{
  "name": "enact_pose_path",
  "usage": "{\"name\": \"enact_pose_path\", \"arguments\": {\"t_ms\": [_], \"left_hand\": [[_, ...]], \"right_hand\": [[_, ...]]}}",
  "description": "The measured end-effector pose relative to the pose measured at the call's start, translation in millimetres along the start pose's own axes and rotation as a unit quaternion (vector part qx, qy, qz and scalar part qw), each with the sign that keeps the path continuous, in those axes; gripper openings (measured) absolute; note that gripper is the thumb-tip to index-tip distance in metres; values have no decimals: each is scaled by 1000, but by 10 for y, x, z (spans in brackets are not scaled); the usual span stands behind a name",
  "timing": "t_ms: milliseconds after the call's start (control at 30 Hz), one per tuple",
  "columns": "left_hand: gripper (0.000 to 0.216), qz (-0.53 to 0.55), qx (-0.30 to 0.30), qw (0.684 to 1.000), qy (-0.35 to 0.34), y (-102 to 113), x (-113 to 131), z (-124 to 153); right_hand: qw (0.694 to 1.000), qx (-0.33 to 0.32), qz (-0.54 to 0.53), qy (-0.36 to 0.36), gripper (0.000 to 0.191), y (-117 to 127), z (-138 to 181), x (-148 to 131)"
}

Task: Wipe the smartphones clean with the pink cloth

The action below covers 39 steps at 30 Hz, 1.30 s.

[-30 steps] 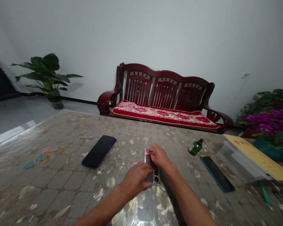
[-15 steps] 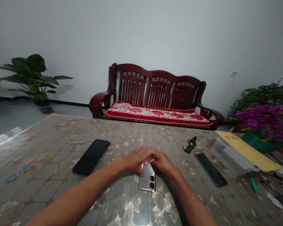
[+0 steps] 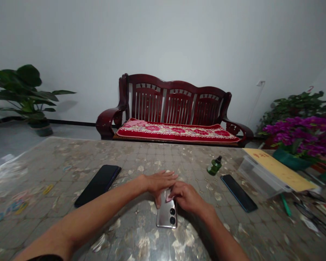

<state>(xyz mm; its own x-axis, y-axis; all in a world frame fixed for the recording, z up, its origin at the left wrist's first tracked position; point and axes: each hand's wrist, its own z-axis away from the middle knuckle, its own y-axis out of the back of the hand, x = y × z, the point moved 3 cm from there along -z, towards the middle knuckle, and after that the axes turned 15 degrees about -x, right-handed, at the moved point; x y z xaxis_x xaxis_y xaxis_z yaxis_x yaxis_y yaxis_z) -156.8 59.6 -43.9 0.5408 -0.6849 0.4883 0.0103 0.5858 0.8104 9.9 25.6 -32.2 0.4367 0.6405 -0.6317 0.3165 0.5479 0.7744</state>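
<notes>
A silver phone lies back-up on the patterned table, its two camera lenses facing me. My left hand rests flat over the phone's far end, fingers stretched out. My right hand sits on the phone's upper right edge, fingers pinched on a small pink thing that I cannot make out. Both forearms reach in from the bottom of the view.
A black phone lies to the left, another dark phone to the right. A small green bottle stands behind it. A clear plastic box with a yellow lid and coloured rubber bands sit at the table's sides.
My left hand moved from the phone's near end to its far end and flattened there. My right hand drew the pink thing back toward me along the phone.
</notes>
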Motion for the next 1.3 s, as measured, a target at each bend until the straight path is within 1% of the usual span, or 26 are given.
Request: {"name": "enact_pose_path", "arguments": {"t_ms": [67,133,167,233,300,367,433,500,533,600,700,833,933,1000,1100,1133,1200,1267,1300], "left_hand": [[107,13,-1,1000,-21,7,50,-30],[95,30,-5,999,-30,4,74,-39],[92,31,-7,999,-31,-7,76,-35],[93,12,2,1000,-26,-53,69,-6],[96,-29,30,999,-9,-134,71,55],[95,-70,75,994,32,-241,102,143],[89,-90,133,981,111,-347,158,248],[77,-80,196,956,204,-434,232,350],[71,-71,218,942,244,-473,271,388],[63,-63,238,922,298,-538,344,423],[59,-69,256,901,344,-604,409,419],[57,-80,289,873,384,-664,432,433],[58,-83,290,859,415,-687,430,482],[59,-81,282,857,424,-691,421,517],[60,-70,270,872,403,-705,391,546],[60,-66,268,878,391,-715,374,551],[59,-56,268,887,371,-740,332,558],[57,-48,275,892,356,-764,290,565],[56,-45,277,894,350,-774,274,569]], "right_hand": [[999,19,-39,-23,36,40,74,46],[995,45,-67,-49,32,65,121,110],[993,59,-80,-57,29,70,131,141],[990,82,-99,-65,25,66,129,194],[987,95,-108,-72,23,52,104,231],[984,114,-108,-86,21,49,74,252],[980,134,-104,-104,20,61,43,255],[977,148,-95,-122,18,82,5,238],[976,150,-88,-131,18,90,-19,222],[976,145,-69,-148,20,98,-71,180],[977,130,-34,-167,22,76,-129,113],[974,126,15,-187,23,13,-109,79],[967,121,70,-213,22,-28,-70,93],[959,114,106,-239,23,-53,-69,91],[949,105,132,-265,24,-121,-121,31],[951,102,134,-259,24,-155,-150,-7],[961,94,132,-224,26,-234,-215,-92],[971,85,125,-186,27,-293,-263,-146],[973,84,122,-180,27,-303,-273,-148]]}}
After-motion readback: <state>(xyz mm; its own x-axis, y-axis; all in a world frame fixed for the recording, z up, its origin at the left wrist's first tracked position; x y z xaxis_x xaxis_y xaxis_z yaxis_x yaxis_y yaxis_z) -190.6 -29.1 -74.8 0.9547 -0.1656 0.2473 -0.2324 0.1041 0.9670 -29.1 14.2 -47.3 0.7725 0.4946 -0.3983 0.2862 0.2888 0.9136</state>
